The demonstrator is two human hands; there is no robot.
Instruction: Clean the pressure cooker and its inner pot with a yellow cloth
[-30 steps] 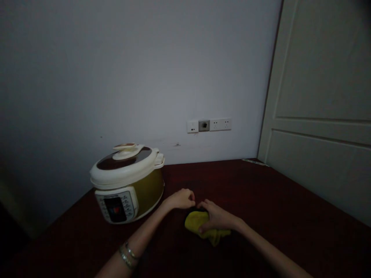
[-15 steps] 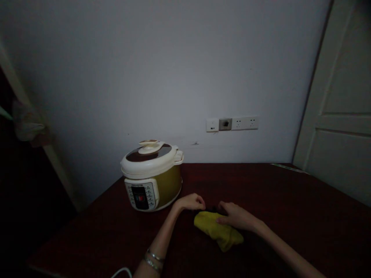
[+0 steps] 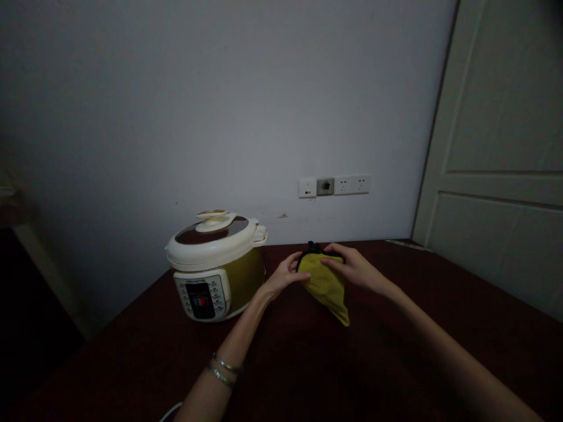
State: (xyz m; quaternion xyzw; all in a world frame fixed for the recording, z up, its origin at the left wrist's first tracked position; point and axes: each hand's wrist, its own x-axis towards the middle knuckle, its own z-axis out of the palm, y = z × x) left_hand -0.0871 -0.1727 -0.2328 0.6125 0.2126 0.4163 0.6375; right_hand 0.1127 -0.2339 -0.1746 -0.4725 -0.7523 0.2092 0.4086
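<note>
A yellow cloth with a dark edge along its top hangs in the air above the dark red table. My left hand pinches its left upper corner. My right hand grips its upper right edge, fingers closed over the fabric. The cloth droops to a point below my hands. Left of my hands stands an electric pressure cooker with a white lid and an olive-yellow body, its lid closed. Bangles sit on my left wrist.
A white wall runs behind the table, with a strip of sockets above the table's back edge. A pale panelled door stands at the right. A white cable shows at the bottom edge.
The cloth lay on the table under my right hand; both hands have lifted it off the surface and moved it farther from me, toward the wall.
</note>
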